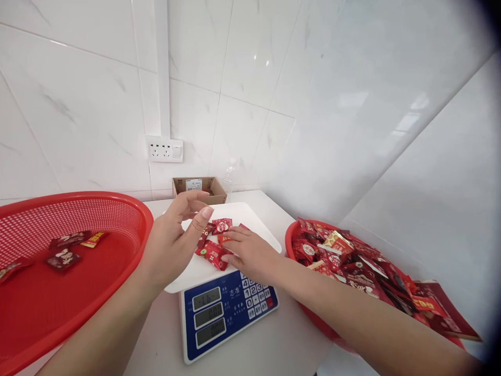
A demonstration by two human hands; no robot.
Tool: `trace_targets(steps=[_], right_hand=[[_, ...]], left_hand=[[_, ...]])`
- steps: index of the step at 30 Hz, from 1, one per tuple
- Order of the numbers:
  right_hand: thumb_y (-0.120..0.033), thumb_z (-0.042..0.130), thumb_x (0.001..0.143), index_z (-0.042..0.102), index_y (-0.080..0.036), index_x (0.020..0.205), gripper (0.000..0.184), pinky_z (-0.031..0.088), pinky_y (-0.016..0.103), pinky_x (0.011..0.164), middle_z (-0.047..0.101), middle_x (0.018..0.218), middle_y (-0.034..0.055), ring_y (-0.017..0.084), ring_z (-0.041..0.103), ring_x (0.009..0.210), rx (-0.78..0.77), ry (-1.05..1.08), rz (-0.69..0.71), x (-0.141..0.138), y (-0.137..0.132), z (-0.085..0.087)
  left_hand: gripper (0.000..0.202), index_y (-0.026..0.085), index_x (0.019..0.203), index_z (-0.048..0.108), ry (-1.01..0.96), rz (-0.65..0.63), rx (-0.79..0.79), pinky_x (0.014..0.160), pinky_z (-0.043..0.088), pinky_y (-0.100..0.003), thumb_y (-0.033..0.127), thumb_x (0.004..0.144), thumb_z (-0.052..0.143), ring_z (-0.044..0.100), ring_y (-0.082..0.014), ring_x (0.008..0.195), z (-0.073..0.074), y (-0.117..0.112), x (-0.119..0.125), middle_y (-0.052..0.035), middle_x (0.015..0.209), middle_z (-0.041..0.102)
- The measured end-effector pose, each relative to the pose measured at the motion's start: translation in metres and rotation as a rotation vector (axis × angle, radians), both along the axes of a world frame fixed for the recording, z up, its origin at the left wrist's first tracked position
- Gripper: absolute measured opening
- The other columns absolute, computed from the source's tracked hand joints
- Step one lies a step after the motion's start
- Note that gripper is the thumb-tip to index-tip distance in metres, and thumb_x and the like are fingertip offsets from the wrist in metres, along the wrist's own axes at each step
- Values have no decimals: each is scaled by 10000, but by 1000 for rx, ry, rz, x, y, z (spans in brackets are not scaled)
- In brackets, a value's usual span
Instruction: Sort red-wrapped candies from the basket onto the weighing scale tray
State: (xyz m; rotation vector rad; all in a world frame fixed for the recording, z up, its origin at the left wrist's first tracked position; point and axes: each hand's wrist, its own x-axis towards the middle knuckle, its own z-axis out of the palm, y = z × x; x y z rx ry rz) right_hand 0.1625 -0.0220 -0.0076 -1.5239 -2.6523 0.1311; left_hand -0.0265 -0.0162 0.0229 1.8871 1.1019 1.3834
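At far left, a red mesh basket [78,197] holds few packets. The left hand [170,245] hovers open and empty over a white tray [245,214], set on a digital scale [227,318] for weighing red candy packets [213,255]; the right hand [250,254] lies flat on them, gripping nothing visibly, before a heaped red basket [291,237].

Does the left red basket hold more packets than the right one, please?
No, the left basket holds a few; the right basket is heaped.

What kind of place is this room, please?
Probably a small packing or sorting room in a shop: a digital weighing scale on a white counter, red plastic baskets of wrapped red sweets, and a cardboard box.
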Motion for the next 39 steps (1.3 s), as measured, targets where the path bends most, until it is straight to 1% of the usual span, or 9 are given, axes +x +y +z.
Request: trace_targets(steps=[5,8,17,22,24,28,32,35,39], right_hand=[[-422,443,973,369,-238,1479,543,218,526,1161,245,1594,86,318,168,1466,-21,1,63,-24,6,1],[-441,385,988,318,-241,1501,555,151,569,1166,155,1615,68,333,67,1478,-105,-34,102,-34,12,0],[-337,426,980,481,-277,1414,441,188,608,1134,238,1597,60,366,142,1463,-161,-29,69,-3,11,3],[-341,514,941,479,-205,1411,491,212,555,1148,297,1563,161,321,229,1450,-109,41,-8,11,11,1],[-304,540,930,547,-179,1347,436,237,527,1149,359,1530,174,310,286,1429,-86,56,-25,15,12,-2],[-239,576,906,615,-198,1267,366,291,506,1132,410,1502,143,302,318,1410,-55,81,-16,21,9,-3],[-249,600,890,620,-219,1262,373,344,463,1114,431,1490,125,292,348,1398,-55,88,-33,27,2,1],[-277,608,884,619,-220,1265,385,393,461,1075,434,1488,132,312,383,1381,-55,74,-112,29,0,1],[-330,532,925,626,-185,1218,341,494,446,924,605,1300,136,308,585,1177,-10,47,-233,21,2,-1]], left_hand=[[377,265,1130,559,-26,3,15,664,521,-282,554,904,472,651,-239,1023,1,0,-1,-43,970,705],[374,265,1129,557,-10,0,11,665,519,-281,552,906,470,654,-235,1012,1,0,-2,-40,958,710],[364,275,1117,559,-7,7,16,710,504,-302,557,908,460,649,-233,1005,0,4,-1,-31,958,713],[363,277,1113,566,54,25,-10,713,519,-319,554,910,446,658,-241,974,0,5,-2,-34,987,721],[355,267,1113,576,155,-11,-29,760,528,-348,528,923,426,657,-251,999,-4,8,-1,-46,1043,718],[375,237,1190,585,522,-231,-24,897,504,-417,436,953,374,626,-267,1087,-16,18,3,-80,1200,673],[461,221,1330,522,827,-310,-6,1032,413,-484,436,945,387,446,-302,1326,-29,26,7,-106,1442,504],[494,216,1353,509,885,-313,-34,1023,419,-496,462,939,398,390,-319,1371,-33,27,6,-118,1477,463],[477,234,1319,537,894,-308,-19,955,467,-485,483,941,386,443,-329,1328,-31,21,4,-117,1428,521]])
